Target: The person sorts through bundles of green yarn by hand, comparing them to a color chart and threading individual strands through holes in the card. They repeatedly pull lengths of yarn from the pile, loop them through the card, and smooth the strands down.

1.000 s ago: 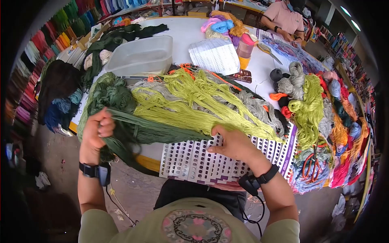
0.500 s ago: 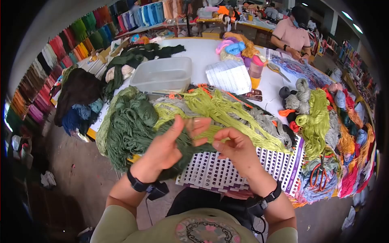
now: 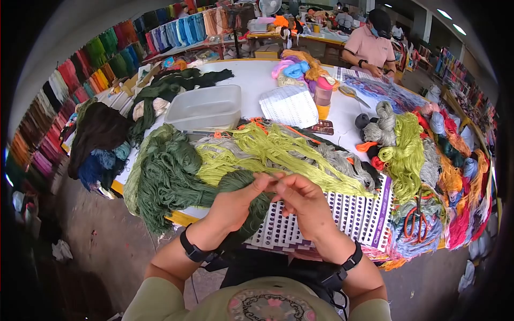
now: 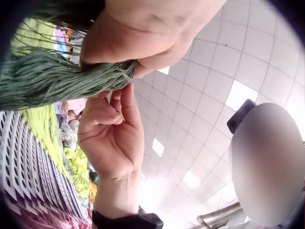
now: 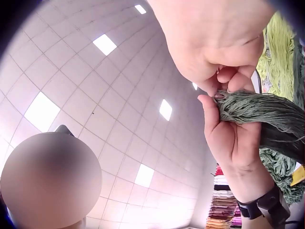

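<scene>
A skein of dark green thread drapes over my left hand above the table's front edge. My left thumb and fingers grip it near its gathered end, seen as a looped tip in the left wrist view. At that same tip, my right hand pinches with curled fingers, its fingertips partly hidden. In the right wrist view the skein lies across the left palm and trails off right. A larger heap of dark green thread lies left of the hands, and lime green thread spreads beyond them.
Under the right hand lie white cards with rows of holes. A clear plastic tub, a printed sheet and a pink-lidded bottle stand farther back. Red-handled scissors rest on coloured skeins at right. Another person sits at the far side.
My left hand has moved right from the green heap, bringing the dark green skein toward my right hand. Both hands now meet at its end. The head view has shifted slightly.
</scene>
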Motion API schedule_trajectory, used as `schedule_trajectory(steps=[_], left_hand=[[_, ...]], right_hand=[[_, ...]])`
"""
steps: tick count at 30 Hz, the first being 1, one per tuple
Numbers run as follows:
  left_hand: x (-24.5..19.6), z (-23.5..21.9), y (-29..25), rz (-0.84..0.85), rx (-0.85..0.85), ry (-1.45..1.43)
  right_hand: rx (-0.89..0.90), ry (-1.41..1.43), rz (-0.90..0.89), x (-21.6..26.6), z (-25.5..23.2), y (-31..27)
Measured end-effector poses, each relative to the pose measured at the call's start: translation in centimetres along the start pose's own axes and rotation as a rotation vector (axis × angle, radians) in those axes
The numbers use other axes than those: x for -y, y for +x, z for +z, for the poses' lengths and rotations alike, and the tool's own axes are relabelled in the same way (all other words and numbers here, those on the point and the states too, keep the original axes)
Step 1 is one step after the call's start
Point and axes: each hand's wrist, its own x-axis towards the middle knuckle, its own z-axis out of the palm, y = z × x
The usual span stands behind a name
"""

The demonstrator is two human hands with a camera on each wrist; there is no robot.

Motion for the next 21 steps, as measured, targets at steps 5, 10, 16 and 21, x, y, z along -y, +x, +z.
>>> schedule_trajectory(steps=[5,10,16,21], left_hand=[[0.3,-1.1,0.0,-0.128,0.105,-0.420],[0.2,-0.5,0.0,-0.057,0.205,-0.314],[0.9,-0.3,-0.1,-0.034,0.172,-0.102],[0.8,-0.4,-0.2,-0.062,0.146,-0.133]], right_hand=[[0.028,0.100,0.064,-0.5,-1.2,0.1],[-0.013,-0.122,0.128,0.4,0.2,-0.1],[0.122,-0.421,0.044,-0.9,-0.8,0.2],[0.038,0.085,0.145,-0.5,-0.5,0.3]])
